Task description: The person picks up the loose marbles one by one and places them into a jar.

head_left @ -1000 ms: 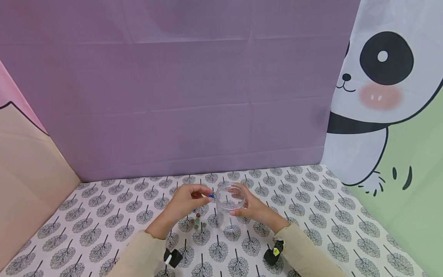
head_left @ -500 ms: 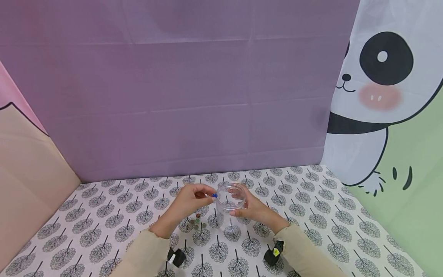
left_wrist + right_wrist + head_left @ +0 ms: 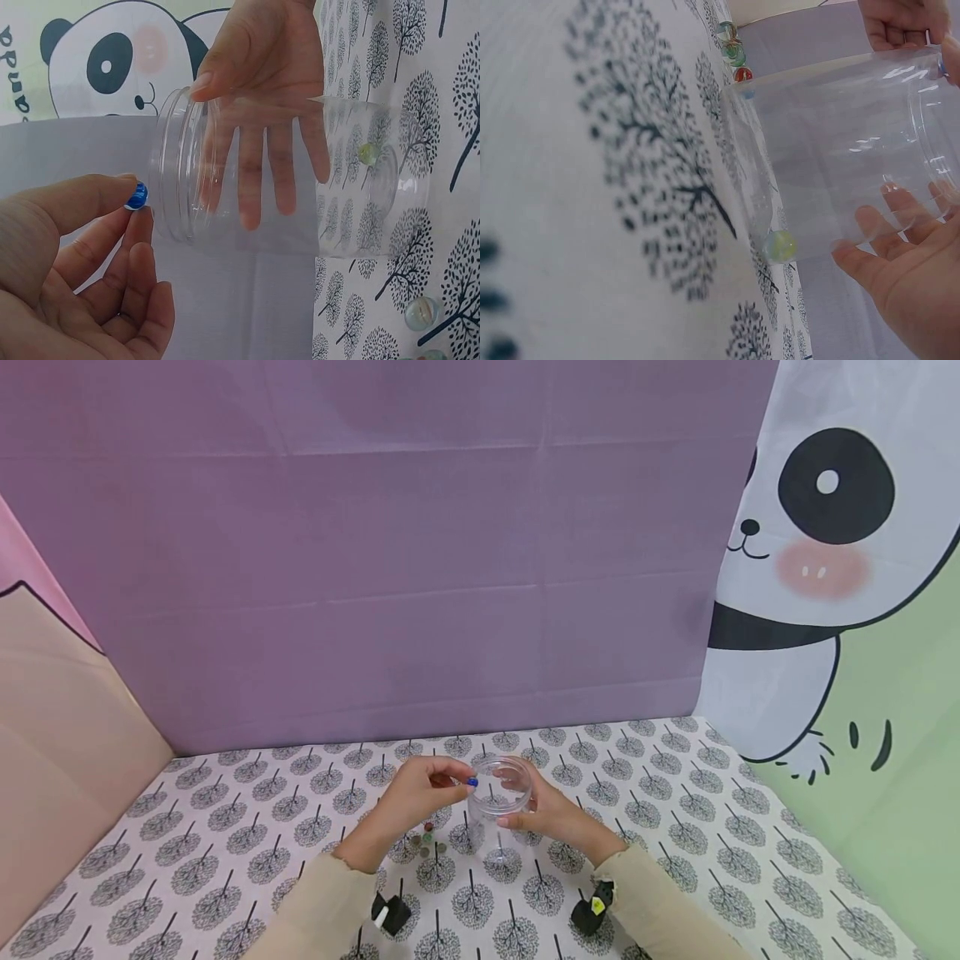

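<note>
Nearest, a small cluster of loose marbles [image 3: 427,839] lies on the tree-print tablecloth [image 3: 187,852], a red marble [image 3: 742,74] among them. Just beyond, the left hand [image 3: 426,787] pinches a blue marble [image 3: 136,196] between thumb and fingertips. It has shifted slightly rightward in the last second: the blue marble, which was just beside the rim, now overlaps the rim's left edge in the head view, and the left wrist view puts it just outside the open mouth. So the gap to the opening is nearly closed, but the blue marble is not yet inside. The clear jar [image 3: 832,142] has stayed put, upright on the cloth, held by the right hand [image 3: 555,814] with thumb near and fingers on the far side. A yellow-green marble [image 3: 780,246] appears to lie inside, at its base. Farthest back hangs a purple backdrop [image 3: 375,527].
</note>
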Action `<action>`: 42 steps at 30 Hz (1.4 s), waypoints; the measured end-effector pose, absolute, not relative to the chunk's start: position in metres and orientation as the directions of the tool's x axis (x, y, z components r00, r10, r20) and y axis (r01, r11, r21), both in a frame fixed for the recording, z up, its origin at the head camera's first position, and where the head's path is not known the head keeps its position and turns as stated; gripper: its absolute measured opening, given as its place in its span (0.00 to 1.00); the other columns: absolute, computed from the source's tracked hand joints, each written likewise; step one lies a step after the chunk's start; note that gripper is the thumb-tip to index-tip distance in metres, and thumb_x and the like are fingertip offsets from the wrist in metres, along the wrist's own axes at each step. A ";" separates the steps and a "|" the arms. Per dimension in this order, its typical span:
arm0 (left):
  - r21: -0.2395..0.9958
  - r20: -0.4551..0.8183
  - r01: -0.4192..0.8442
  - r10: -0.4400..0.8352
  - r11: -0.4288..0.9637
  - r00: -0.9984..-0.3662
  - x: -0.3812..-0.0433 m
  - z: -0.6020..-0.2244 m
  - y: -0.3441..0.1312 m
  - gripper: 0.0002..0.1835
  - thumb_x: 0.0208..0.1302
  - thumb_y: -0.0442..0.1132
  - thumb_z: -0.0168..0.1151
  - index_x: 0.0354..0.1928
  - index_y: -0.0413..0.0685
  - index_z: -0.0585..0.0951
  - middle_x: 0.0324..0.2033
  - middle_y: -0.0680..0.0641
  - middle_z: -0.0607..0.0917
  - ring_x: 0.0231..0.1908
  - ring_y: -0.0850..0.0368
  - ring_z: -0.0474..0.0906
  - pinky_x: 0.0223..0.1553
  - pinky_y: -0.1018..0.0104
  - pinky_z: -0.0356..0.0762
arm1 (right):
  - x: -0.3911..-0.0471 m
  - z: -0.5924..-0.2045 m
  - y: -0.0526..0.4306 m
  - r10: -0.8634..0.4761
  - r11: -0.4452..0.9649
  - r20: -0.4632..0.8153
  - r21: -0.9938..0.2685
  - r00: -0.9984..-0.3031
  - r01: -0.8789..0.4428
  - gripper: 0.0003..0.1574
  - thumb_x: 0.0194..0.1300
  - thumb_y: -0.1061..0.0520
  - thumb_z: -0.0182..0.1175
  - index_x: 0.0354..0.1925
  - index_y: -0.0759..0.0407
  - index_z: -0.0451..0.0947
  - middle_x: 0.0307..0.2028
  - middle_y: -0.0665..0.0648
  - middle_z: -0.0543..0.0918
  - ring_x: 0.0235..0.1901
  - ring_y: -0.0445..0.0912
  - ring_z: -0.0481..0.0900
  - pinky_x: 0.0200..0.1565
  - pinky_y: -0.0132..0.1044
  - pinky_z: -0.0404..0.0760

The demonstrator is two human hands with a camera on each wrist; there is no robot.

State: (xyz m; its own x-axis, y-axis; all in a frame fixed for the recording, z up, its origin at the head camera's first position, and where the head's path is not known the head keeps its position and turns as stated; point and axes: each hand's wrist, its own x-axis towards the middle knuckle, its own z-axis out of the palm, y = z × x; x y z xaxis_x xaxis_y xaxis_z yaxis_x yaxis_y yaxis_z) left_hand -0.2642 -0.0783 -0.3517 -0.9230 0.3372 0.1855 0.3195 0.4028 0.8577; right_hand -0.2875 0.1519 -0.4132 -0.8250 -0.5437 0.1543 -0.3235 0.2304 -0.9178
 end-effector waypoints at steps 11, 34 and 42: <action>0.863 0.184 0.319 0.345 0.391 -0.920 -0.268 -0.354 -0.076 0.10 0.57 0.33 0.66 0.42 0.43 0.84 0.32 0.48 0.82 0.29 0.58 0.74 0.17 0.70 0.67 | -0.288 -0.410 0.151 -0.540 0.232 0.160 -0.915 -0.826 -0.329 0.52 0.58 0.51 0.66 0.71 0.47 0.46 0.68 0.57 0.61 0.67 0.56 0.58 0.62 0.58 0.60; 0.867 0.154 0.283 0.318 0.411 -0.935 -0.266 -0.356 -0.074 0.10 0.55 0.33 0.66 0.41 0.47 0.84 0.27 0.49 0.81 0.26 0.57 0.72 0.12 0.72 0.63 | -0.286 -0.411 0.151 -0.544 0.215 0.160 -0.923 -0.824 -0.320 0.53 0.58 0.50 0.67 0.71 0.47 0.46 0.69 0.56 0.60 0.67 0.55 0.57 0.63 0.59 0.58; 0.877 0.155 0.286 0.336 0.386 -0.929 -0.267 -0.358 -0.075 0.11 0.55 0.33 0.66 0.41 0.46 0.84 0.29 0.49 0.82 0.26 0.57 0.73 0.12 0.72 0.63 | -0.285 -0.412 0.151 -0.543 0.201 0.157 -0.929 -0.825 -0.309 0.52 0.57 0.51 0.67 0.70 0.46 0.48 0.69 0.54 0.61 0.68 0.54 0.57 0.63 0.58 0.58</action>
State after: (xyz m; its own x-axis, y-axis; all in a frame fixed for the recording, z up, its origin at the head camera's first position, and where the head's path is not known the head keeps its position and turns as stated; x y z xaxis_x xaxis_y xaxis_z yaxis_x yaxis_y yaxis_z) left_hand -0.2673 -0.0748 -0.3580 -0.9291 0.3358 0.1549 0.2857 0.3857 0.8773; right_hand -0.2849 0.1513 -0.4119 -0.8251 -0.5428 0.1568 -0.3091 0.2013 -0.9295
